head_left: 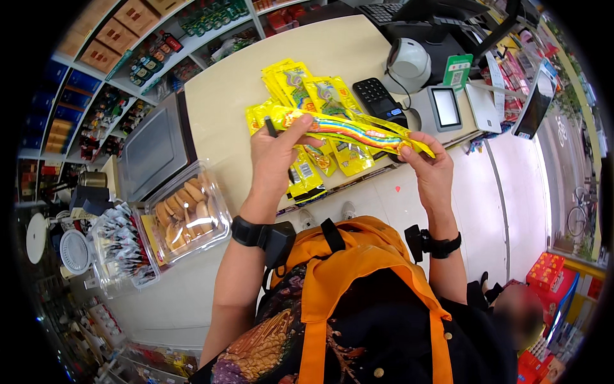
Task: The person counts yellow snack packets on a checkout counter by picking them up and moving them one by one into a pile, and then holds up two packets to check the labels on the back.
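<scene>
A long, narrow yellow candy packet [358,130] with a rainbow-striped strip along it is stretched between my hands above the counter. My left hand [274,152] pinches its left end, thumb on top. A slim black pen [270,127] is also held in that hand, sticking up past the fingers. At the other end, my right hand [430,168] grips the packet's tip between thumb and fingers. Beneath and behind it, several flat yellow candy bags [325,96] lie overlapping on the cream counter [236,80]; some are partly hidden by my left hand.
Beyond the bags stand a black card terminal [377,99], a white rounded scanner [408,63] and a small framed panel [446,107]. At left are a clear box of bread [188,208] and a tub of wrapped sticks [121,246]. Another person [517,313] is at lower right.
</scene>
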{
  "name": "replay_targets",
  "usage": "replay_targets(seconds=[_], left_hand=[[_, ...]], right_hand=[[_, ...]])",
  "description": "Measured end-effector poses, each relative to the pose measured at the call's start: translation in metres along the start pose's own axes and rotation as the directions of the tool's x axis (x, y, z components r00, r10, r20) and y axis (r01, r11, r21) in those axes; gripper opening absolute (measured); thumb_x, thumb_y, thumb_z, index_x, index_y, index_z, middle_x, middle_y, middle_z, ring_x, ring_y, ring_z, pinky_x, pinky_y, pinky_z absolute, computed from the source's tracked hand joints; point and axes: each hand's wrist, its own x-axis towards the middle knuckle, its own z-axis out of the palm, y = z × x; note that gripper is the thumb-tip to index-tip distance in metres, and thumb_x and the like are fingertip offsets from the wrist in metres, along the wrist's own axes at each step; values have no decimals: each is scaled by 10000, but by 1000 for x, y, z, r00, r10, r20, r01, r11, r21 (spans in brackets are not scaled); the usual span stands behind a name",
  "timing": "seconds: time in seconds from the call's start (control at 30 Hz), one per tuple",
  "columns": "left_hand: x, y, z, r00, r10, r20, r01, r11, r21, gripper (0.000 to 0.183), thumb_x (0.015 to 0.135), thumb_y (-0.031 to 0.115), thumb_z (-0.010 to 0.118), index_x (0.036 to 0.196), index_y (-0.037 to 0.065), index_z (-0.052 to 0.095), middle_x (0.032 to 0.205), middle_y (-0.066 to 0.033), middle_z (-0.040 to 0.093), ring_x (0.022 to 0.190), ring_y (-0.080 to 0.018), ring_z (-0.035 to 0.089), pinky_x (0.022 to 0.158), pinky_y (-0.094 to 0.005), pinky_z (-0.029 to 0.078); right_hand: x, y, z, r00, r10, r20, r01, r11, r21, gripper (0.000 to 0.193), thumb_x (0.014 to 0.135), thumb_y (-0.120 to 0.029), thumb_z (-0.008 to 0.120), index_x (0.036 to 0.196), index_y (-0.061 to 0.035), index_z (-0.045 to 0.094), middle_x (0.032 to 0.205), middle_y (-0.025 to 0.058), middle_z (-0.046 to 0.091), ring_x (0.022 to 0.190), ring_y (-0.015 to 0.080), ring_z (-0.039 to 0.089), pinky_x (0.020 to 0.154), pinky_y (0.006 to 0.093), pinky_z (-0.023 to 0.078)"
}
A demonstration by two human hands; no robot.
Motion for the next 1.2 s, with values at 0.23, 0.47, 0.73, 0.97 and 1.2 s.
replay_targets(seconds=[0.23,0.47,0.73,0.97,1.2], left_hand=[[-3,-9,-23,998,-35,55,37,999,-20,250,950,195,606,1093,-7,575,942,-129,696,731,-141,710,353,-169,232],[0,-21,-56,999,-19,-34,21,996,81,226,961,182,587,1065,-17,561,939,-153,699,739,-144,714,364,-168,236],[5,-54,-64,978,-209,5,207,969,138,249,968,130,532,1164,-17,485,1064,-166,657,868,-219,718,390,-190,281],[0,-29,-54,963,-267,47,262,962,81,255,989,105,460,1228,17,466,1071,-185,652,871,-220,719,382,-189,269],[2,-29,-54,954,-286,94,290,957,-33,332,1016,273,443,1221,14,483,1091,-191,656,905,-193,712,366,-180,205]], right_hand=[[0,8,0,1000,-8,-6,8,1000,8,268,850,21,682,1113,9,633,1072,97,641,914,155,641,793,268,565],[-16,-7,-12,989,-101,105,109,991,-77,293,827,-23,730,1106,-3,644,1079,75,615,986,138,595,837,237,499],[-18,4,-26,978,-163,131,188,959,-214,144,873,14,657,1016,15,669,1055,106,617,922,171,626,828,273,512],[-14,6,-9,965,-154,212,195,963,-188,128,916,38,580,993,27,682,1049,120,630,922,151,616,823,264,508],[-4,26,16,828,-356,434,551,658,-512,258,869,103,538,1011,-32,706,1098,100,687,975,243,612,896,316,472]])
